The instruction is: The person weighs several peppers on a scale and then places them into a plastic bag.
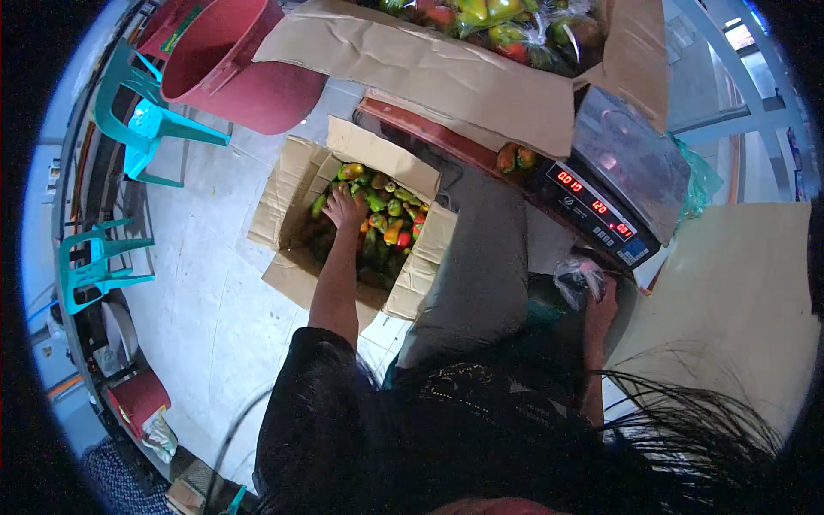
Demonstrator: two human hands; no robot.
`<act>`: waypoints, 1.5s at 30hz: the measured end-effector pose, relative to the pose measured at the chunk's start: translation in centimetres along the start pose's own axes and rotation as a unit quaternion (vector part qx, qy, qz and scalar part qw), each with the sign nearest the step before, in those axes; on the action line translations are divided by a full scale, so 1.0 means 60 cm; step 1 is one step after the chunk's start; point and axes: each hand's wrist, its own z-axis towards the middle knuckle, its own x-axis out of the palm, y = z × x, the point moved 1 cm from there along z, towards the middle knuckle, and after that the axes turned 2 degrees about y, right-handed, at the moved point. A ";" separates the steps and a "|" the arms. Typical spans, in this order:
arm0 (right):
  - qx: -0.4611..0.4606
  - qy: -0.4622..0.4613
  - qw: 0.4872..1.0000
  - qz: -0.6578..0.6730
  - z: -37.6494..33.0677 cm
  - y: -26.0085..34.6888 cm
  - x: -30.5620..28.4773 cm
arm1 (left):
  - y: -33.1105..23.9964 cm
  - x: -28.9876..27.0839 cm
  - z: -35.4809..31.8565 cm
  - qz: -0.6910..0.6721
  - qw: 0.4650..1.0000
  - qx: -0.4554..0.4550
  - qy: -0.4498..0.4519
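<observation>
An open cardboard box (pixel 283 193) on the floor is filled with bell peppers (pixel 378 227), mostly green with some orange and red. My left hand (pixel 345 208) reaches down into it, fingers spread over the peppers near the far left corner; whether they touch one is hard to make out. My right hand (pixel 604 299), beside my thigh, is closed on a clear plastic bag (pixel 577 281), whose contents I cannot make out. Just beyond that hand stands a black digital scale (pixel 592 215) with a lit red display and a clear tray. Two reddish-green peppers (pixel 515 158) lie at its left edge.
A larger cardboard box (pixel 429 62) at the top holds bagged peppers (pixel 506 30). Left of it stands a red tub (pixel 249 86). Teal plastic chairs (pixel 137 129) line the far left. A tan board (pixel 730 292) lies to the right.
</observation>
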 end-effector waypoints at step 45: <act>0.060 -0.010 0.995 -0.077 -0.010 -0.040 0.022 | -0.070 0.067 -0.003 0.023 0.960 -0.135 0.245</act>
